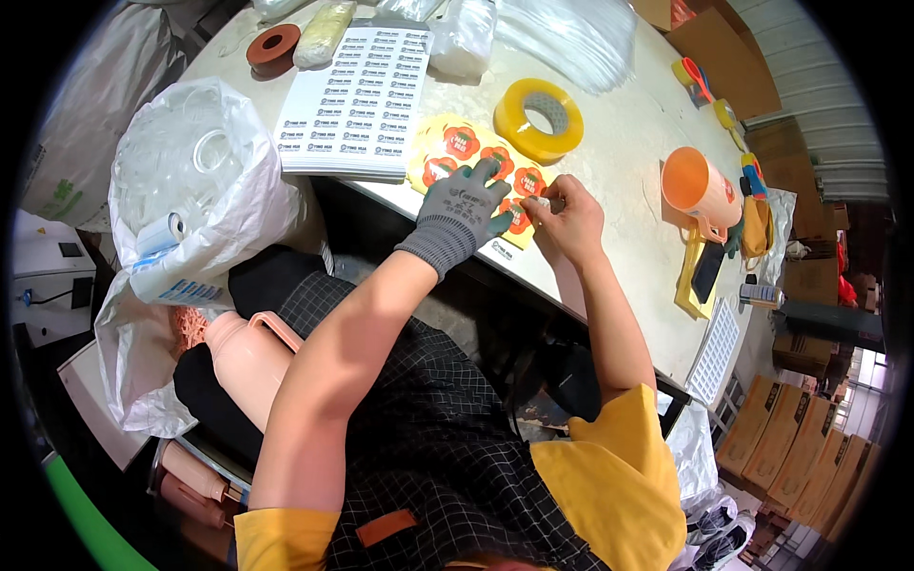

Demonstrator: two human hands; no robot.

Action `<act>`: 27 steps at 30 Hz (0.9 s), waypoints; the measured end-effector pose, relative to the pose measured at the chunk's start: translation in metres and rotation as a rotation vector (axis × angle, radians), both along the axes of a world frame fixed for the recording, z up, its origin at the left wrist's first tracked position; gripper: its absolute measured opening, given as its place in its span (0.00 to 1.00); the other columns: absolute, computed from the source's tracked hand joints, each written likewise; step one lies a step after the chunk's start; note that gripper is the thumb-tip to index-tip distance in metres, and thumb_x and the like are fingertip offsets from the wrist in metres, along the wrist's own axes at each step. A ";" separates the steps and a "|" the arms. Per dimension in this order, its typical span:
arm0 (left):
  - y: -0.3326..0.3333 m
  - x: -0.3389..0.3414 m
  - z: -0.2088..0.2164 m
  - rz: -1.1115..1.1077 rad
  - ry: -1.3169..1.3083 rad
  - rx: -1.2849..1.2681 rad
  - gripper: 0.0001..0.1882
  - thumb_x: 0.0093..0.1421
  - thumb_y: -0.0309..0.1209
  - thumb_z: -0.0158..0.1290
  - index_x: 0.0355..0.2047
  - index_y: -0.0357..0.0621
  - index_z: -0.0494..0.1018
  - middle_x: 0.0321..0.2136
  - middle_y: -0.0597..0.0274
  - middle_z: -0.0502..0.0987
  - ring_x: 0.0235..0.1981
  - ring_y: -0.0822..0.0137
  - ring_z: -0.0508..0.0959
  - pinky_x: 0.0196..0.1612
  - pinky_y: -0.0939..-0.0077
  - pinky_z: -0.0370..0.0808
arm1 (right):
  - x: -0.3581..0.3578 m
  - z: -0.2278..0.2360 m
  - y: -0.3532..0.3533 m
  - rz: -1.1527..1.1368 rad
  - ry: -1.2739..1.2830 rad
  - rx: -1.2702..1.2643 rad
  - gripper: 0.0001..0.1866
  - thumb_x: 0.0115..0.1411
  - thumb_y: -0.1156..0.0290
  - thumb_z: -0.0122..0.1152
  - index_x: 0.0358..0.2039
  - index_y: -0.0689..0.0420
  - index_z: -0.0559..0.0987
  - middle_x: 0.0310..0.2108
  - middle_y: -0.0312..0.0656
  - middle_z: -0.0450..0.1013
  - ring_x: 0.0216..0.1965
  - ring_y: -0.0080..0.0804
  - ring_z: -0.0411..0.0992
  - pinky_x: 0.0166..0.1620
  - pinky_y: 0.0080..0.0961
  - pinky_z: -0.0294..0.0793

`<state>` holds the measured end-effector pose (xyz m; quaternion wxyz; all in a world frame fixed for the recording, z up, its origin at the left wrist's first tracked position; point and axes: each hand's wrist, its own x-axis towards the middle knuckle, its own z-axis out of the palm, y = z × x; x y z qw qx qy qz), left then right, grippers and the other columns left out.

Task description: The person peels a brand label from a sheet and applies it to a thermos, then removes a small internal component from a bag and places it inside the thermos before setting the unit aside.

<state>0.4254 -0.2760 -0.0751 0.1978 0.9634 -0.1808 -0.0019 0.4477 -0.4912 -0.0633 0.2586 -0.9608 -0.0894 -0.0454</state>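
Note:
My left hand (460, 206), in a grey knit glove, lies with its fingers spread over a yellow sheet of stickers (519, 238) at the table's near edge. Red, flower-shaped stickers (461, 143) show around its fingertips. Just right of it my bare right hand (571, 219) is closed in a pinch above the sheet's right side. A small pale bit shows at its fingertips, too small to name. Across my lap rests a pink jug (249, 366) with a handle, partly hidden behind my left forearm.
A stack of printed white label sheets (357, 100) lies behind the stickers, with a yellow tape roll (539, 120) and brown tape roll (273, 50) nearby. An orange-pink pitcher (700, 186) stands right. At left is a white sack (286, 205) of clear plastic. Cartons (795, 447) are stacked at right.

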 end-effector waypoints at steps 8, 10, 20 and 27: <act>0.015 0.005 0.007 -0.047 0.092 0.056 0.45 0.50 0.51 0.72 0.65 0.49 0.69 0.68 0.54 0.66 0.63 0.54 0.74 0.61 0.57 0.76 | -0.028 0.077 0.012 0.294 0.420 0.738 0.16 0.54 0.68 0.81 0.30 0.58 0.77 0.29 0.31 0.74 0.34 0.18 0.70 0.39 0.20 0.70; 0.030 -0.007 -0.002 -0.087 -0.147 -0.070 0.39 0.51 0.53 0.69 0.58 0.44 0.75 0.59 0.48 0.74 0.55 0.53 0.79 0.56 0.58 0.77 | -0.035 0.088 0.034 0.356 0.459 0.729 0.16 0.55 0.68 0.80 0.30 0.58 0.76 0.29 0.30 0.74 0.33 0.17 0.70 0.39 0.19 0.70; 0.080 -0.262 0.070 -0.183 0.138 -0.074 0.13 0.63 0.38 0.56 0.40 0.43 0.81 0.50 0.59 0.78 0.55 0.63 0.74 0.59 0.63 0.72 | -0.079 0.061 0.240 0.886 0.782 0.559 0.15 0.57 0.69 0.78 0.25 0.58 0.76 0.24 0.29 0.70 0.29 0.15 0.67 0.33 0.19 0.65; 0.125 -0.384 0.040 0.641 -0.478 -0.245 0.36 0.49 0.47 0.73 0.55 0.52 0.71 0.51 0.65 0.75 0.51 0.62 0.77 0.56 0.59 0.73 | -0.134 0.052 0.358 1.161 0.886 0.101 0.23 0.52 0.55 0.82 0.26 0.58 0.77 0.25 0.38 0.78 0.31 0.25 0.78 0.36 0.26 0.75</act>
